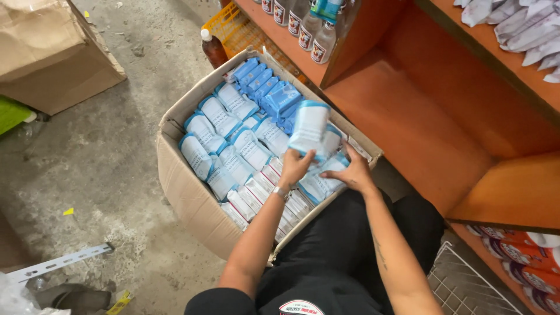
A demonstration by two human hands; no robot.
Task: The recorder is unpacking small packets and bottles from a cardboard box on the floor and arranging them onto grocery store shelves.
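My left hand [294, 168] is clamped round the bottom end of one white packet w/ blue trim [309, 129], holding it upright just above the open cardboard box [185, 192], over the box's right-hand half. Fingers wrapped tight, packet clear of the others. There's a watch on that wrist.

My right hand [354, 174] is down inside the box at its near right corner, fingers spread flat on the packets lying there [318, 186]. It's touching them, but can't tell if it's gripping any yet.

The box is packed w/ rows of the same white-and-blue packets [224, 140], mostly standing on edge; at its far end sits a cluster of darker blue packs [265, 87].

Right of the box is an orange shelf unit [431, 111], lower shelf bare. Bottles w/ red-and-white labels [315, 35] stand on the shelf just past the box's far corner. A brown bottle [213, 49] stands on the floor behind the box, next to a yellow crate [233, 29]. Well left of the box, another cardboard carton [52, 52] sits on the concrete floor [105, 163].
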